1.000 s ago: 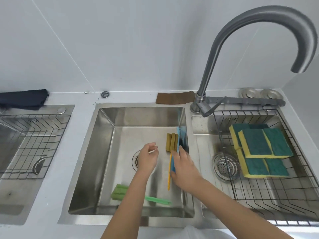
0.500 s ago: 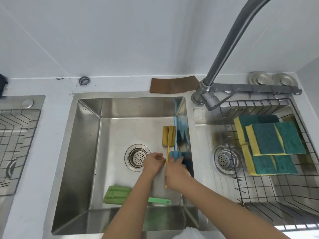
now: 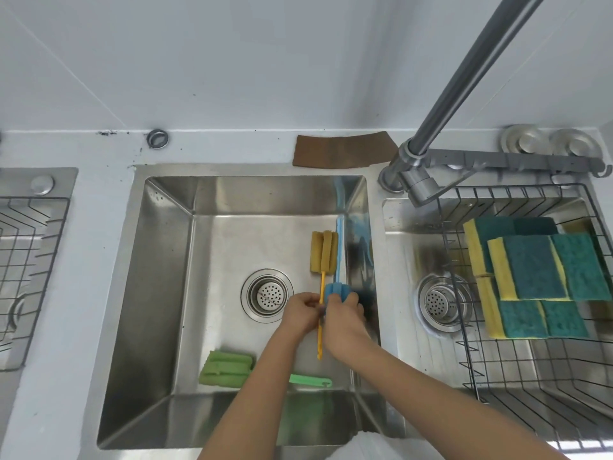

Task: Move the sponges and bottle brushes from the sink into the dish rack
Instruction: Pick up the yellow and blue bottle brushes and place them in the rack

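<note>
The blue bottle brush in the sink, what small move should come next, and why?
Probably lift the blue bottle brush straight up, clear of the sink wall. The right hand is closed on its foam head, while the left hand pinches the yellow bottle brush handle beside it. The dish rack to the right already holds the sponges.

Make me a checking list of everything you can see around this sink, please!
Surface: steel sink basin, bare around its round drain.
Job's things: yellow sponge bottle brush, blue sponge bottle brush and green sponge bottle brush lie in the basin; yellow-and-green scrub sponges already sit in the black wire dish rack.
Clutter: brown strip behind the basin.
Grippers: left hand at the yellow handle; right hand on the blue sponge head.
Cables: nothing seen.
Surroundings: grey metal faucet, white wall, second wire rack at left.
</note>
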